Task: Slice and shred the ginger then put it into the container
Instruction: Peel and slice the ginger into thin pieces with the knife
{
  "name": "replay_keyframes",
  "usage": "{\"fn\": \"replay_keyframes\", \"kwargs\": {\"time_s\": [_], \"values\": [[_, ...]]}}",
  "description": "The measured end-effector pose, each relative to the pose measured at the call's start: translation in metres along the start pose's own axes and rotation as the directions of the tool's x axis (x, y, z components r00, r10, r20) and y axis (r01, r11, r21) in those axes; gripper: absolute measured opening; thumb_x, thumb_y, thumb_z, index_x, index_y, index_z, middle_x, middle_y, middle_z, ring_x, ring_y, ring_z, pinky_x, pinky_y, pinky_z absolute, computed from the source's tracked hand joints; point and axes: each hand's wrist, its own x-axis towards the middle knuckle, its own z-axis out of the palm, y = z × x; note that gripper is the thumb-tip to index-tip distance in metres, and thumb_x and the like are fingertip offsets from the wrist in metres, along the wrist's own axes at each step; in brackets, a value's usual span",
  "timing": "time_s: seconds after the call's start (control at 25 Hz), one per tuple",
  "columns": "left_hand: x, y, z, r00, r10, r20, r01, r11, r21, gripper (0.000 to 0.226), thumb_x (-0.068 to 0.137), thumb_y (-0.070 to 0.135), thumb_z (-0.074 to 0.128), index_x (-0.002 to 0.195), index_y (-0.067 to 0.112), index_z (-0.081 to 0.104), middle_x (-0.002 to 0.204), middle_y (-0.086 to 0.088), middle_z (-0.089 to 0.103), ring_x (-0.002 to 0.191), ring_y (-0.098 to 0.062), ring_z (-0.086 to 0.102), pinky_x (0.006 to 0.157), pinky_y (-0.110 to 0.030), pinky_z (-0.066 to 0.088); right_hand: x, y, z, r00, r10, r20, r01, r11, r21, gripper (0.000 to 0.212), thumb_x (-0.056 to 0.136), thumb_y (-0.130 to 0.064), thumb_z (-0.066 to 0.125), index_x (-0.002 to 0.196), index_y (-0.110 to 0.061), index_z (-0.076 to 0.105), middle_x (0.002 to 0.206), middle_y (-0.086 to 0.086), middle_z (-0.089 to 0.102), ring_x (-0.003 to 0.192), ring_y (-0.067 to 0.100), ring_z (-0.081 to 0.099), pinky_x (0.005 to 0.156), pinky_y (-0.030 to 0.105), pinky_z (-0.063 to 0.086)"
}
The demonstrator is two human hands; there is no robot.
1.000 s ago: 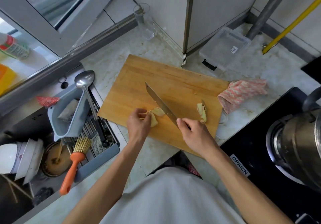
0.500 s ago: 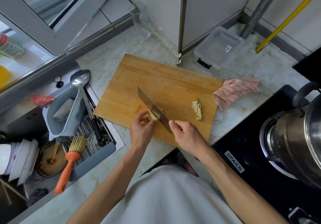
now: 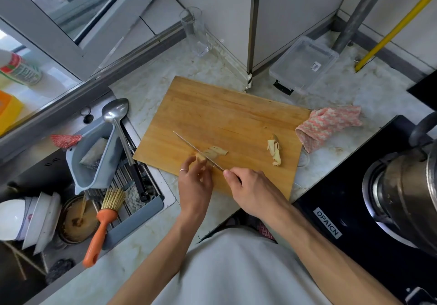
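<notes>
Right hand curled round the knife handle at the near edge of the wooden cutting board; thin steel blade seen edge-on. Left hand, fingers bent, pinches a pale yellow ginger chunk just left of the blade. Flat cut slices lie touching the blade's right side. Knobbly second ginger piece near the board's right edge. Clear rectangular plastic container on the marbled tabletop, beyond the board's far right corner.

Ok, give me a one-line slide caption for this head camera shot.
Right hand slices ginger with a knife on a wooden cutting board while the left hand steadies it.
</notes>
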Motion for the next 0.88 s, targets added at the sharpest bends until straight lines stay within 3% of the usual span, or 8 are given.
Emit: {"fn": "replay_keyframes", "kwargs": {"time_s": [0.08,0.24,0.36,0.48,0.68,0.88], "values": [[0.001,-0.01,-0.001,0.99,0.134,0.042,-0.139,0.978,0.156,0.018,0.095,0.016,0.065,0.109,0.011,0.075,0.135,-0.006,0.057,0.09,-0.023,0.067,0.076,-0.029,0.052,-0.003,-0.002,0.002,1.0,0.008,0.001,-0.008,1.0,-0.028,0.046,0.106,-0.047,0.034,0.065,-0.025,0.034,0.058,-0.005,0.04,0.06,0.023,0.04,0.056,0.035,0.032],[0.006,-0.019,-0.004,0.948,0.312,0.059,-0.313,0.892,0.326,0.017,0.091,0.016,0.071,0.107,0.016,0.076,0.129,-0.003,0.064,0.09,-0.03,0.07,0.063,-0.033,0.053,-0.008,-0.005,0.008,1.0,0.015,0.003,-0.015,0.998,-0.068,0.045,0.106,-0.048,0.03,0.068,-0.025,0.033,0.062,-0.003,0.042,0.065,0.027,0.042,0.059,0.034,0.031],[0.006,-0.02,-0.004,0.932,0.358,0.052,-0.355,0.88,0.315,0.015,0.091,0.021,0.068,0.102,0.016,0.077,0.128,-0.003,0.065,0.088,-0.03,0.07,0.06,-0.032,0.051,-0.011,-0.011,0.012,1.0,0.025,-0.013,-0.026,0.996,-0.089,0.041,0.106,-0.049,0.028,0.076,-0.023,0.04,0.071,0.0,0.052,0.071,0.03,0.05,0.062,0.033,0.032],[0.007,-0.021,-0.004,0.921,0.389,0.031,-0.38,0.876,0.297,0.031,0.092,0.035,0.055,0.097,0.015,0.078,0.123,-0.004,0.068,0.077,-0.03,0.07,0.056,-0.031,0.05,-0.011,-0.016,0.011,0.999,0.04,-0.009,-0.04,0.995,-0.091,0.038,0.106,-0.048,0.029,0.083,-0.022,0.045,0.077,0.001,0.054,0.076,0.029,0.051,0.064,0.033,0.033],[0.007,-0.027,-0.004,0.918,0.395,0.029,-0.388,0.884,0.261,0.027,0.094,0.032,0.059,0.1,0.015,0.079,0.12,-0.004,0.068,0.074,-0.027,0.07,0.054,-0.034,0.054,-0.008,-0.016,0.007,0.998,0.06,0.011,-0.059,0.997,-0.053,0.044,0.106,-0.048,0.031,0.068,-0.025,0.035,0.067,-0.003,0.048,0.067,0.026,0.045,0.061,0.033,0.032],[0.009,-0.028,-0.002,0.921,0.389,0.013,-0.381,0.894,0.234,0.029,0.094,0.035,0.058,0.1,0.015,0.079,0.121,-0.004,0.068,0.073,-0.025,0.069,0.056,-0.034,0.054,-0.009,-0.019,0.008,0.999,0.047,-0.009,-0.048,0.996,-0.07,0.044,0.106,-0.047,0.031,0.068,-0.024,0.033,0.063,-0.003,0.046,0.063,0.026,0.043,0.059,0.034,0.031]]}}
